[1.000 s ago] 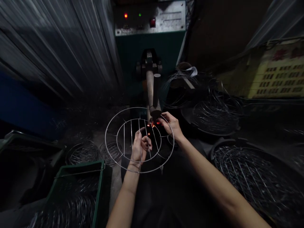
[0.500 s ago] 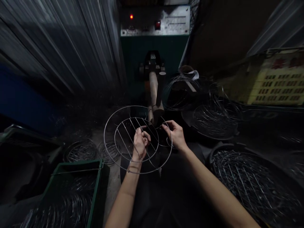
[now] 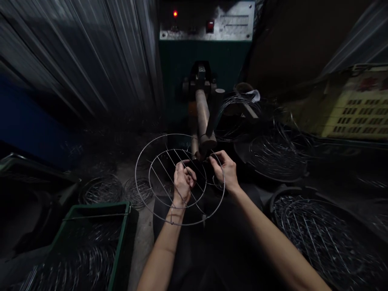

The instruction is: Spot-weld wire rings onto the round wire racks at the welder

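Observation:
A round wire rack, with an outer ring, a smaller inner ring and several parallel bars, is tilted in front of a spot welder. My left hand is closed on the rack's bars from below, its fingers partly behind the wires. Just right of the welder's electrode tips, my right hand pinches a short piece of wire between thumb and fingertips. That hand is beside the outer ring; the dim light hides whether it also touches the ring.
At lower left stands a green crate with many wire rings in it. Round wire pieces lie behind it. To the right are a dark basin of small metal parts, another pan of wires and a yellow crate.
The view has shifted slightly, so the welder and rack appear a little farther right. The right hand has brought the wire piece closer to the electrode tips. Both hands keep their grip.

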`<state>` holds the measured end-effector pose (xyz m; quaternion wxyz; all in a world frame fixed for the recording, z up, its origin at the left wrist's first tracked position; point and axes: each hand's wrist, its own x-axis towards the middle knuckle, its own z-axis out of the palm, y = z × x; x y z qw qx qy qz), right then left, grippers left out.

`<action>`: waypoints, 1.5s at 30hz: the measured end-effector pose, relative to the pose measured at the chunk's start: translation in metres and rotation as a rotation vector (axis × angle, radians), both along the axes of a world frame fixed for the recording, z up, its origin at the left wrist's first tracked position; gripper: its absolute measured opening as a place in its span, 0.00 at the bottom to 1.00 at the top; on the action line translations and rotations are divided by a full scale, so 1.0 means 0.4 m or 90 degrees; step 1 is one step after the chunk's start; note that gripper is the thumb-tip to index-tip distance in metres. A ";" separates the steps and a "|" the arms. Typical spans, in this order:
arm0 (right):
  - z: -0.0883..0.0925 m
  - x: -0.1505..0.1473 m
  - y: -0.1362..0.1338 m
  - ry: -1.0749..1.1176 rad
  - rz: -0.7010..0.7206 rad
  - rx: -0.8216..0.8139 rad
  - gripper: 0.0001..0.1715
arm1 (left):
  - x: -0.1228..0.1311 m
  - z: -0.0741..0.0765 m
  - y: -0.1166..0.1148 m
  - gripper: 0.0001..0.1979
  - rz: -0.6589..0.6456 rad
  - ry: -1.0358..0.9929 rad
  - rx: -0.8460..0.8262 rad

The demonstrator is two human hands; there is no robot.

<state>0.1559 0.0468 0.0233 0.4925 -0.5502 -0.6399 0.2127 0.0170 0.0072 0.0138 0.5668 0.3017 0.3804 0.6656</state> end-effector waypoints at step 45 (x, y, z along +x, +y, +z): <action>0.007 0.006 0.032 0.079 0.027 -0.012 0.11 | -0.013 -0.039 0.057 0.11 0.071 -0.049 0.055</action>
